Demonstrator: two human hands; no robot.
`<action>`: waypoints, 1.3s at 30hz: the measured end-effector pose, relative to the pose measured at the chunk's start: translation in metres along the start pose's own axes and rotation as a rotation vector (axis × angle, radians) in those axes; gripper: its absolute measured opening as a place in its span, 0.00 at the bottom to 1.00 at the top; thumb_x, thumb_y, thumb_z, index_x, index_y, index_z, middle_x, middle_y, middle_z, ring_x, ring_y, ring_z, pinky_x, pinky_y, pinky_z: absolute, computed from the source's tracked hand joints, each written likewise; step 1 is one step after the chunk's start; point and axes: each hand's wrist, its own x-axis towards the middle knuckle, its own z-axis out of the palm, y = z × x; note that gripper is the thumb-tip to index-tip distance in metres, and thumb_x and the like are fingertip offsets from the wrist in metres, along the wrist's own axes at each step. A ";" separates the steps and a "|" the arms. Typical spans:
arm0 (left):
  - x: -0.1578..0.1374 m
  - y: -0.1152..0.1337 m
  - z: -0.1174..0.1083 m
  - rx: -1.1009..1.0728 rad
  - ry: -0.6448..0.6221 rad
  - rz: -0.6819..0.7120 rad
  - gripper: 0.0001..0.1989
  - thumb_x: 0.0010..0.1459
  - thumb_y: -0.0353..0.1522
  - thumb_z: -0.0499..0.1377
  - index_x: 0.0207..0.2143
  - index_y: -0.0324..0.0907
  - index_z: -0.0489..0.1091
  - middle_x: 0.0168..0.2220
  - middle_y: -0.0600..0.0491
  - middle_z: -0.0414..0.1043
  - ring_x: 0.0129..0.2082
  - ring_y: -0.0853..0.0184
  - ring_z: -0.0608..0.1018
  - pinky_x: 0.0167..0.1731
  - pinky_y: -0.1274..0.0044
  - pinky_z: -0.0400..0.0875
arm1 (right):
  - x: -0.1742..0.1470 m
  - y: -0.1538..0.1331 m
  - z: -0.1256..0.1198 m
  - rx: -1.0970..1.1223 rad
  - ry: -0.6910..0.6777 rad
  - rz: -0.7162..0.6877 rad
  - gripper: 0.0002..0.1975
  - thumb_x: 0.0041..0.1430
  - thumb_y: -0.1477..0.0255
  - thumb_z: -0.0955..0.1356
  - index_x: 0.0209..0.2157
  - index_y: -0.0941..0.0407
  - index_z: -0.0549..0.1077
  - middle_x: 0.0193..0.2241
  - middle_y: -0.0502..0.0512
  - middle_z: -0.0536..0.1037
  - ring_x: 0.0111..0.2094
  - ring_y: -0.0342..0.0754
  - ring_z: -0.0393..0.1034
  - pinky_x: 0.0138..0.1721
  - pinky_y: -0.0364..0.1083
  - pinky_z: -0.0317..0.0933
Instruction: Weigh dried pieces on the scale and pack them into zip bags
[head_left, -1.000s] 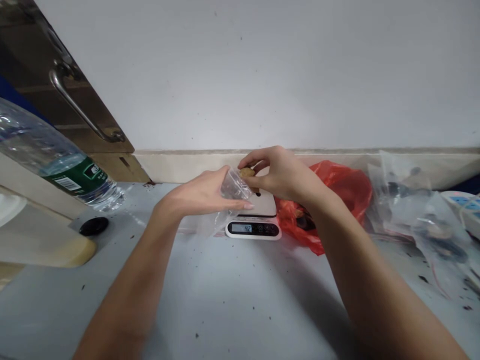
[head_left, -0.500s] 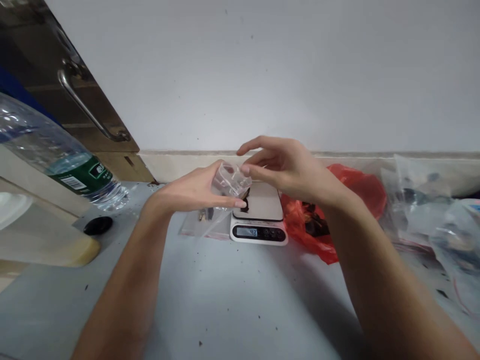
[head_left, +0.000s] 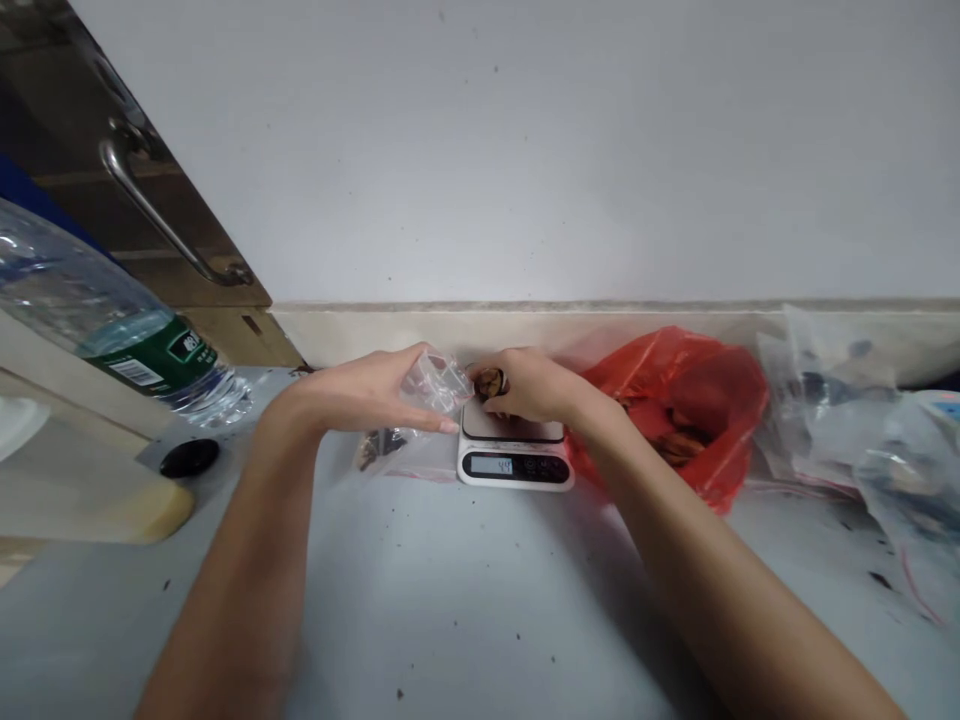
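My left hand (head_left: 367, 388) grips a small clear plastic bag (head_left: 441, 382) between thumb and fingers, its mouth held apart toward the right. Beside it, my right hand (head_left: 538, 385) reaches down over the pan of a white digital kitchen scale (head_left: 469, 468), fingers closed around a dark brown, yellowish dried slice (head_left: 491, 382). The fingers hide part of the slice and of the pan. The scale's display (head_left: 492, 465) is lit, its digits small and blurred. Under the left hand lies another clear zip bag (head_left: 420, 458) with dark bits in it.
To the right, an open red plastic bag (head_left: 724, 400) holds brown dried pieces. Beyond it lie several clear bags (head_left: 904, 470) with dark contents. At the left are a water bottle (head_left: 161, 355), a translucent container (head_left: 75, 470) and a black oval object (head_left: 190, 458). Dark crumbs dot the table.
My right hand has moved down from beside the bag's mouth to the scale pan and closed on a dried slice. My left hand has shifted slightly left and down with the bag.
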 end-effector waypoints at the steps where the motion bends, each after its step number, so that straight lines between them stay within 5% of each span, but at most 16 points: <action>1: 0.001 0.002 0.001 0.003 -0.012 -0.019 0.39 0.50 0.58 0.63 0.59 0.49 0.65 0.58 0.45 0.76 0.54 0.47 0.78 0.48 0.65 0.70 | -0.001 0.001 -0.002 0.010 -0.013 0.015 0.19 0.52 0.86 0.70 0.43 0.55 0.82 0.43 0.57 0.86 0.43 0.54 0.78 0.44 0.46 0.68; 8: 0.012 0.008 0.009 0.035 -0.046 -0.013 0.41 0.48 0.59 0.65 0.59 0.51 0.65 0.58 0.45 0.76 0.54 0.46 0.78 0.45 0.67 0.70 | -0.010 0.021 -0.021 0.186 0.010 0.087 0.11 0.53 0.84 0.70 0.36 0.56 0.76 0.23 0.48 0.77 0.25 0.46 0.73 0.31 0.45 0.67; 16: 0.012 0.023 0.014 -0.194 0.089 0.261 0.34 0.53 0.53 0.66 0.57 0.47 0.66 0.60 0.47 0.74 0.58 0.48 0.75 0.54 0.63 0.70 | -0.013 0.004 -0.017 0.681 0.590 -0.454 0.14 0.50 0.71 0.76 0.35 0.53 0.68 0.40 0.50 0.76 0.40 0.46 0.74 0.45 0.48 0.73; 20: 0.013 0.025 0.016 -0.339 0.168 0.374 0.34 0.55 0.51 0.67 0.58 0.46 0.65 0.62 0.46 0.71 0.62 0.49 0.73 0.57 0.63 0.69 | -0.017 -0.005 -0.014 0.713 0.519 -0.490 0.15 0.50 0.70 0.75 0.35 0.52 0.66 0.38 0.48 0.74 0.38 0.44 0.74 0.45 0.48 0.73; 25: 0.011 0.020 0.012 -0.306 0.187 0.305 0.37 0.53 0.52 0.69 0.60 0.47 0.64 0.62 0.46 0.72 0.62 0.49 0.73 0.58 0.63 0.69 | -0.023 0.004 -0.023 0.641 0.387 -0.530 0.14 0.50 0.70 0.76 0.38 0.54 0.73 0.41 0.51 0.78 0.40 0.46 0.74 0.47 0.49 0.70; 29: 0.008 0.021 0.009 -0.267 0.183 0.359 0.37 0.56 0.51 0.67 0.63 0.48 0.64 0.64 0.48 0.71 0.65 0.50 0.71 0.60 0.64 0.68 | -0.029 0.007 -0.029 0.512 0.271 -0.552 0.06 0.58 0.69 0.74 0.37 0.54 0.82 0.44 0.55 0.83 0.56 0.53 0.73 0.56 0.52 0.65; 33: 0.005 0.022 0.007 -0.276 0.166 0.383 0.37 0.57 0.51 0.66 0.64 0.49 0.65 0.62 0.48 0.74 0.64 0.50 0.73 0.60 0.63 0.69 | -0.034 0.008 -0.034 0.467 0.279 -0.526 0.09 0.58 0.65 0.75 0.40 0.50 0.85 0.51 0.54 0.83 0.67 0.56 0.64 0.64 0.55 0.59; 36: 0.002 0.020 0.004 -0.333 0.144 0.425 0.35 0.58 0.49 0.65 0.66 0.51 0.65 0.60 0.48 0.75 0.63 0.49 0.74 0.58 0.63 0.71 | -0.036 0.014 -0.039 0.495 0.230 -0.570 0.07 0.54 0.65 0.77 0.36 0.51 0.84 0.49 0.55 0.83 0.57 0.56 0.73 0.57 0.54 0.66; 39: -0.001 0.017 0.002 -0.368 0.123 0.433 0.35 0.60 0.48 0.62 0.67 0.51 0.64 0.58 0.49 0.77 0.61 0.49 0.76 0.55 0.63 0.73 | -0.037 0.017 -0.044 0.501 0.249 -0.591 0.08 0.57 0.64 0.76 0.30 0.53 0.80 0.36 0.53 0.83 0.40 0.49 0.76 0.46 0.51 0.70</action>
